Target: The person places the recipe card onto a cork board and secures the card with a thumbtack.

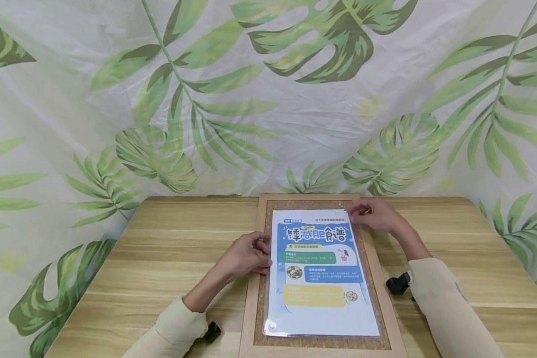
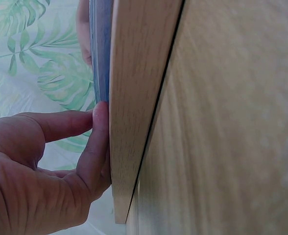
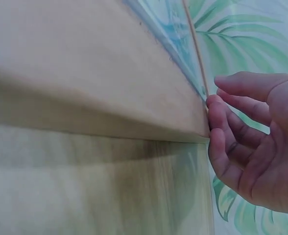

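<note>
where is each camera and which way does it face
Head: worn there, facing forward and down at the poster and wooden frame; left hand, right hand, sleeves show.
Left wrist: worn there, facing along the frame; left hand shows, likely right hand beyond.
Right wrist: worn there, facing the frame's far end; right hand shows.
Both wrist views share the leafy backdrop.

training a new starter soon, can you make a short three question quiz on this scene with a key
1. Multiple choice: what does the framed corkboard rest on?
A) a metal tray
B) a wood-grain table
C) a chair

2. True or false: in the head view, the right hand is at the lower left corner of the printed sheet.

3. Fill in: in the head view, the left hand is at the sheet's ____ edge.

Key: 1. B; 2. False, it is by the upper right corner; 3. left
</note>
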Tool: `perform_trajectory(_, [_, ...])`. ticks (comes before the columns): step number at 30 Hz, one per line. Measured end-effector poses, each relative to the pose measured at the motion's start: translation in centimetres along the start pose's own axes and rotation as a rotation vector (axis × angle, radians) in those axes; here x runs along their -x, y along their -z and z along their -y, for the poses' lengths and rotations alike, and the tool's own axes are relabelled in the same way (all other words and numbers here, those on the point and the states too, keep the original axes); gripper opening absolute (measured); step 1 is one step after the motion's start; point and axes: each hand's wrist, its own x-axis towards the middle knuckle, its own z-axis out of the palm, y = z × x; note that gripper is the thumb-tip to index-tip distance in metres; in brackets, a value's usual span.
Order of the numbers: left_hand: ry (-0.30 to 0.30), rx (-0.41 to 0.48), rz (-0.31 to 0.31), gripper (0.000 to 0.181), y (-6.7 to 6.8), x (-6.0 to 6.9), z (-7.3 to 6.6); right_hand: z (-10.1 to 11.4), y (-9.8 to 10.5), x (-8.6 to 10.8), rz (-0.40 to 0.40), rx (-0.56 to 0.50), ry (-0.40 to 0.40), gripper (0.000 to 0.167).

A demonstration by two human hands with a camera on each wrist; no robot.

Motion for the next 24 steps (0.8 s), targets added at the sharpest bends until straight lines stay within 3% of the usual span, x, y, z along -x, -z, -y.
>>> perform_trajectory(24, [0.008,-0.006,-0.007,0.068,0.0,-0.1,0.1,0.1,-0.1,5.2,0.046,0.000,-0.029,0.032])
